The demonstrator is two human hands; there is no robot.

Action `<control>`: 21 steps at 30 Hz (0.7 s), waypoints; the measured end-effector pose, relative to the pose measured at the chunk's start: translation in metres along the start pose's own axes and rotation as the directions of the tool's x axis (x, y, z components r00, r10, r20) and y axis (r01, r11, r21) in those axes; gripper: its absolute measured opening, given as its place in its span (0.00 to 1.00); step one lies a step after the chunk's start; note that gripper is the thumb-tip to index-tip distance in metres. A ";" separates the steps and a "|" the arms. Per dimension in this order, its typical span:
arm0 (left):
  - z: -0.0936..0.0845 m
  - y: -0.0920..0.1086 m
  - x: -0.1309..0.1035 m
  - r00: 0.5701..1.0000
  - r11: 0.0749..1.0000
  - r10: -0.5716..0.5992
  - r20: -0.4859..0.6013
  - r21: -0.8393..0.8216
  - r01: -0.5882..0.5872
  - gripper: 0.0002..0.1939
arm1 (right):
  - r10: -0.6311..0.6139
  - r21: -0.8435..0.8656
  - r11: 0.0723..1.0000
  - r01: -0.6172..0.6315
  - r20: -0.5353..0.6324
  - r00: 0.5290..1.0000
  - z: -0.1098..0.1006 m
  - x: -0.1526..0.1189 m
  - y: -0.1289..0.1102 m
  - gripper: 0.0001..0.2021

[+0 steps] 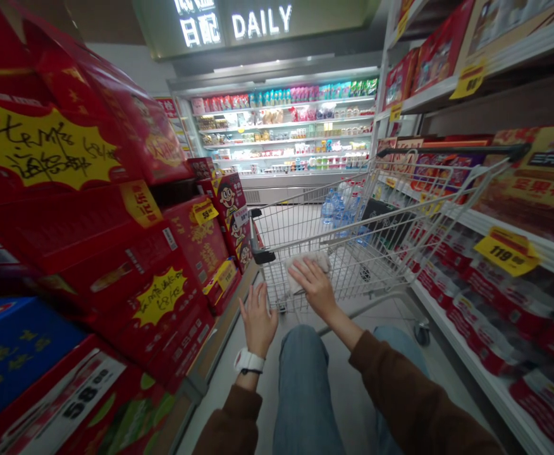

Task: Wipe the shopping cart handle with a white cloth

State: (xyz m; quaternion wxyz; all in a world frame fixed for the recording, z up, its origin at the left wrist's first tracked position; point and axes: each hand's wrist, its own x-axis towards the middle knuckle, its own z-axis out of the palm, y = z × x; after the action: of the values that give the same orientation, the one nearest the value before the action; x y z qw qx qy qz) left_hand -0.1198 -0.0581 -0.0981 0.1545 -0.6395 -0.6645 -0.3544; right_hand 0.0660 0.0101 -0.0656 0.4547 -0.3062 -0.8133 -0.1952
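Right in front of me stands a metal shopping cart (334, 249) with a wire basket and black corner pieces. My right hand (313, 284) presses a whitish cloth (327, 260) against the cart's near side, fingers laid over it; part of the cloth is hidden under the hand. Off to the left, my left hand (258, 319) is raised with its fingers apart and nothing in it, close to the cart's near left corner. A white watch (249, 361) is on that wrist.
Stacked red gift boxes (172, 303) with yellow price signs line the left side. Shelves of packaged goods (476, 284) run along the right. Wrapped water bottles (343, 212) stand beyond the cart, before a lit refrigerated display (286, 142). A cart wheel (421, 332) rests on the floor.
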 end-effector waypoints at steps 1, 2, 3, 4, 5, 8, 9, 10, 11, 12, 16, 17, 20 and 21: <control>-0.001 -0.003 0.000 1.000 1.000 0.009 0.018 0.007 -0.009 0.34 | -0.006 -0.005 1.000 0.006 -0.001 1.000 0.004 -0.004 0.001 0.33; -0.002 -0.005 0.001 0.999 1.000 0.020 0.039 0.013 -0.021 0.35 | -0.013 -0.010 1.000 0.013 0.001 1.000 0.008 -0.010 0.002 0.32; -0.003 -0.007 0.002 0.998 0.999 0.029 0.056 0.020 -0.030 0.35 | -0.021 -0.015 1.000 0.021 0.002 1.000 0.012 -0.017 0.001 0.32; -0.003 -0.008 0.003 0.997 0.999 0.032 0.066 0.028 -0.033 0.35 | -0.025 -0.018 1.000 0.025 0.002 1.000 0.015 -0.025 0.000 0.32; -0.004 -0.008 0.003 0.997 0.999 0.032 0.072 0.036 -0.035 0.36 | -0.025 -0.019 1.000 0.025 0.003 1.000 0.018 -0.030 -0.003 0.32; -0.005 -0.007 0.003 0.996 0.998 0.035 0.083 0.050 -0.040 0.37 | -0.002 -0.007 1.000 0.002 0.002 1.000 0.021 -0.032 -0.012 0.32; -0.005 -0.007 0.002 0.996 0.998 0.037 0.086 0.054 -0.042 0.38 | 0.002 0.000 1.000 -0.002 0.001 1.000 0.021 -0.027 -0.016 0.32; -0.006 -0.006 0.002 0.995 0.997 0.039 0.087 0.056 -0.044 0.38 | 0.003 0.006 1.000 -0.003 0.001 1.000 0.020 -0.020 -0.019 0.32; -0.006 -0.006 0.001 0.995 0.997 0.041 0.089 0.059 -0.046 0.38 | 0.000 0.010 1.000 0.000 0.001 1.000 0.020 -0.013 -0.021 0.31; -0.006 -0.005 0.001 0.995 0.997 0.041 0.090 0.063 -0.047 0.38 | -0.004 0.013 1.000 0.004 0.000 1.000 0.021 -0.006 -0.023 0.31; -0.007 -0.005 0.001 0.994 0.996 0.039 0.103 0.072 -0.047 0.38 | -0.009 0.012 1.000 0.009 -0.005 1.000 0.029 -0.002 -0.027 0.29; -0.007 -0.005 0.001 0.993 0.996 0.037 0.109 0.072 -0.045 0.38 | -0.010 0.014 1.000 0.010 -0.004 1.000 0.032 -0.007 -0.028 0.29; -0.009 -0.005 0.004 0.991 0.997 0.030 0.131 0.065 -0.038 0.39 | 0.000 0.017 1.000 -0.001 0.031 1.000 0.035 -0.021 -0.033 0.28; -0.010 -0.004 0.004 0.990 0.997 0.029 0.138 0.064 -0.038 0.40 | 0.011 0.019 1.000 -0.012 0.045 0.999 0.033 -0.022 -0.035 0.28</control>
State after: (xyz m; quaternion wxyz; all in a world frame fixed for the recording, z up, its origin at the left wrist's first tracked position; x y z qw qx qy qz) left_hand -0.1268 -0.0610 -0.0897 0.1357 -0.6677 -0.6742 -0.2849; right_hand 0.0303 -0.0031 -0.1030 0.4404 -0.3109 -0.8233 -0.1778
